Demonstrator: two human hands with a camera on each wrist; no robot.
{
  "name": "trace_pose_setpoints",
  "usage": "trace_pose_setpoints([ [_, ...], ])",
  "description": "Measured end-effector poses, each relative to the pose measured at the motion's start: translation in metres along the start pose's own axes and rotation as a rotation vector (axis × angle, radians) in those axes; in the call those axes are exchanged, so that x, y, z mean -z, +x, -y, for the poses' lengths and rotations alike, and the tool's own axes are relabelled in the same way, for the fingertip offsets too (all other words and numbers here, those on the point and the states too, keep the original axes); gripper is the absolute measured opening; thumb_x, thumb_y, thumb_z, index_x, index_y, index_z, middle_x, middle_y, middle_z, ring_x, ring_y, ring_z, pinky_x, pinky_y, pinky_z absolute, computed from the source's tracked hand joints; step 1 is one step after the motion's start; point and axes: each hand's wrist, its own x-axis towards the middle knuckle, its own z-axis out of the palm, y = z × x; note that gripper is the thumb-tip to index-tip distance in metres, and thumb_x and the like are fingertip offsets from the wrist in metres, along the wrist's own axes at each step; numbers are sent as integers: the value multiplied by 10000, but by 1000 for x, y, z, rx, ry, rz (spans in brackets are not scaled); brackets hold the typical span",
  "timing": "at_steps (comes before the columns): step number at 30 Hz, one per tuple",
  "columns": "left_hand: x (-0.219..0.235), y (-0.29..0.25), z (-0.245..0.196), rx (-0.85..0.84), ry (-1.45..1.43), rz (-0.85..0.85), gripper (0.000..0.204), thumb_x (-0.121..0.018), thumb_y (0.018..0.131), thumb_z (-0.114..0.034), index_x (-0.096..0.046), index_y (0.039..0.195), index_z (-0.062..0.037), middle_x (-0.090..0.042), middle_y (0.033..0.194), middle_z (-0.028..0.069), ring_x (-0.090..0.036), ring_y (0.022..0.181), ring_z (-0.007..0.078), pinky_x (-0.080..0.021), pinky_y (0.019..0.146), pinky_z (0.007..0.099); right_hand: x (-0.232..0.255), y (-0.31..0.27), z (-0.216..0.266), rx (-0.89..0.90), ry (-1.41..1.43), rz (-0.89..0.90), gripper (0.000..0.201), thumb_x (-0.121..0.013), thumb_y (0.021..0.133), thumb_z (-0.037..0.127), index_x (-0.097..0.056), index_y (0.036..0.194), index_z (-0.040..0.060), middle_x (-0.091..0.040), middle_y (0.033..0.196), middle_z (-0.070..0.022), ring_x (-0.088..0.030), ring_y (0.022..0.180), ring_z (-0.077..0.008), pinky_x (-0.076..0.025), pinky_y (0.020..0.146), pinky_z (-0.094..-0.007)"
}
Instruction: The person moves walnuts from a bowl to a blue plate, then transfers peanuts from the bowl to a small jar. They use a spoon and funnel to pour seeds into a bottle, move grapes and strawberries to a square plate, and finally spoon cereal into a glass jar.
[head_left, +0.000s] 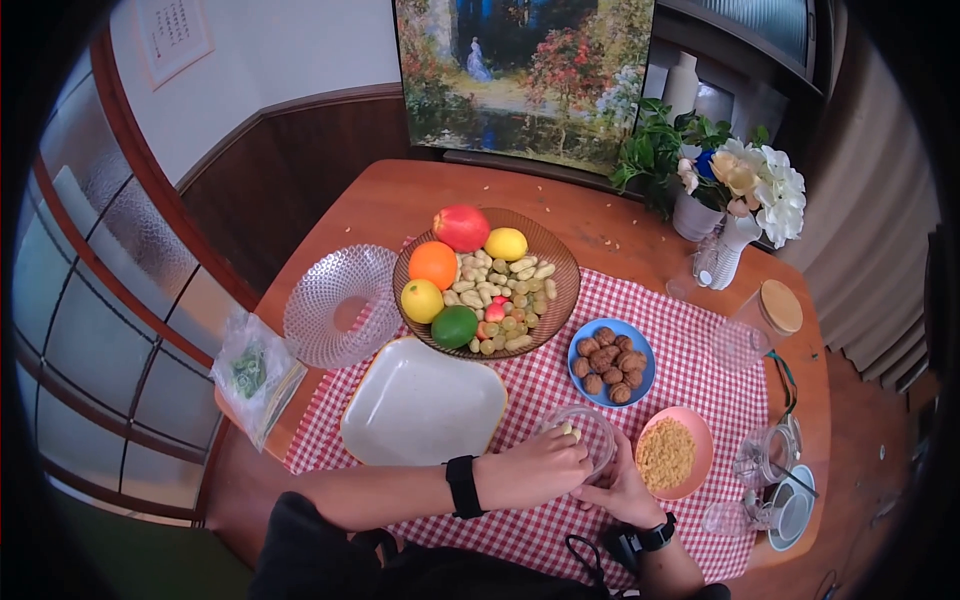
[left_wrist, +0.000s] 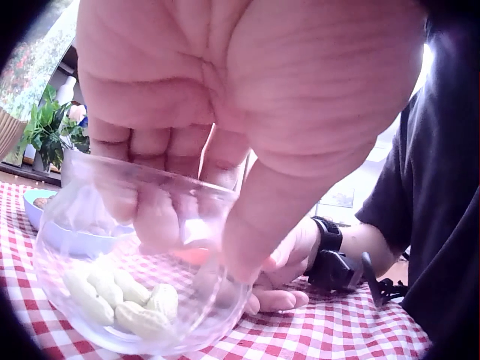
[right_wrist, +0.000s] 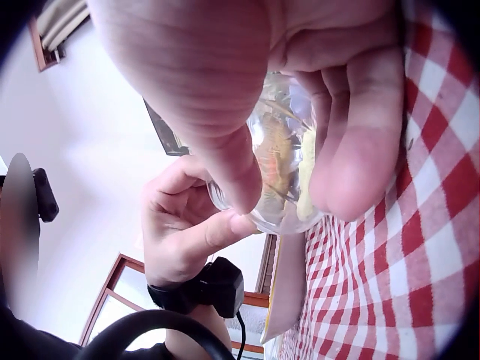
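Observation:
A small clear glass bowl [head_left: 600, 438] is between my two hands, close over the checked cloth. My left hand [head_left: 533, 467] reaches over it from the left, pinching the rim with the thumb outside and fingers dipping inside. On the other side my right hand [head_left: 622, 490] holds the bowl's wall between thumb and fingers. Several unshelled peanuts [left_wrist: 120, 300] lie in its bottom in the left wrist view. Just right of the hands sits a pink bowl [head_left: 703, 452] of small yellow pieces. Behind them stands a blue bowl [head_left: 642, 386] of walnuts [head_left: 607, 360].
A white rectangular dish [head_left: 425, 400] lies to the left. Farther back are a brown bowl [head_left: 562, 285] of fruit and peanuts, and a textured glass bowl [head_left: 310, 310]. Glass jars [head_left: 762, 450] stand along the right edge, a lidded jar [head_left: 745, 335] behind. Plastic bag [head_left: 250, 375] at far left.

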Motion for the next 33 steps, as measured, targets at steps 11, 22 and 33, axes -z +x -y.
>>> trace_pose_setpoints([
  [11,122,16,140,609,-6,-72,343,-671,764,-145,-571,1073,-35,-599,978,167,-580,934,324,-466,838,396,1,1,-5,35,157,19,953,-690,769,-59,-6,1418,81,-423,1313,-211,-569,1084,-238,-551,777,-320],
  [22,107,58,208,759,105,143,441,-637,713,-88,-574,1145,-24,-614,1063,219,-561,1026,376,-446,906,419,2,2,-3,82,135,31,921,-704,776,-30,-51,1417,79,-555,1160,-167,-607,994,-197,-537,795,-304],
  [33,64,102,232,879,197,251,382,-670,720,-161,-606,1070,-21,-637,1031,201,-592,1030,342,-476,885,398,8,0,-13,47,35,27,959,-741,770,49,-30,1411,8,-605,1081,-169,-643,921,-201,-526,776,-294],
])
